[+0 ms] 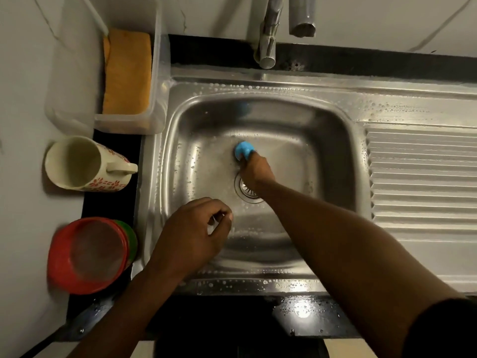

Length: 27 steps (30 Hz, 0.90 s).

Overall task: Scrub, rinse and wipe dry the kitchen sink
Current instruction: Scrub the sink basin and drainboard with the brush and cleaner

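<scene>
1. Left hand (192,235) is hovering over the sink's (258,270) near wall — fingers loosely curled, holding nothing.
2. Right hand (254,173) is gripping a blue scrubber (243,150), pressing it on the wet basin floor just beyond the drain (244,190).
3. Tap (268,51) is hanging behind.

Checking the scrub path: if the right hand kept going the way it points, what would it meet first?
The right hand pushes the blue scrubber along the sink floor toward the back wall below the tap; probably that wall first, depth uncertain.
</scene>
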Each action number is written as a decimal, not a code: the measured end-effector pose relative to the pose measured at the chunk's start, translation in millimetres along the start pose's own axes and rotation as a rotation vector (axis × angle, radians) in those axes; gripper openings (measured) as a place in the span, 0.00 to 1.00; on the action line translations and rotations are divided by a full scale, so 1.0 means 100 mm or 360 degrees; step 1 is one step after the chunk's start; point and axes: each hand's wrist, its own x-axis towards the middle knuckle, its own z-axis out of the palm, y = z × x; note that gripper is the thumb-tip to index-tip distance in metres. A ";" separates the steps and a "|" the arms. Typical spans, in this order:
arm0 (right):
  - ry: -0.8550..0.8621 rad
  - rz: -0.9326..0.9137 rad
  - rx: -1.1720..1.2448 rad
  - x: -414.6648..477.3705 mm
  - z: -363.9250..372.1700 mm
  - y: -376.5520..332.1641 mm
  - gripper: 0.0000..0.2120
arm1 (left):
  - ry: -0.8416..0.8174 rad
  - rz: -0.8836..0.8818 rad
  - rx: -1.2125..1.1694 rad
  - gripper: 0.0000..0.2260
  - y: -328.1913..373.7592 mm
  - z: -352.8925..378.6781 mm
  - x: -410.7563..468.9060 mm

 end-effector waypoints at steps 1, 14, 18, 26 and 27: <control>-0.0027 -0.0009 0.0027 -0.04 -0.02 0.08 0.15 | 0.0010 0.0001 -0.0005 0.04 0.01 0.00 0.00; 0.0170 0.0102 0.0095 0.13 -0.22 -0.10 0.16 | 0.0063 -0.0057 -0.0008 0.04 -0.06 -0.09 -0.05; -0.0132 -0.0126 -0.0081 -0.17 0.36 -0.36 0.17 | 0.0110 -0.0099 0.0002 0.04 -0.11 -0.13 -0.15; -0.0654 -0.0405 -0.0791 -0.83 0.39 0.22 0.21 | 0.0114 -0.0032 0.0003 0.07 0.06 -0.14 -0.27; -0.0688 -0.0384 -0.0818 -0.86 0.32 0.28 0.21 | 0.0114 -0.0026 0.0004 0.08 0.09 -0.14 -0.28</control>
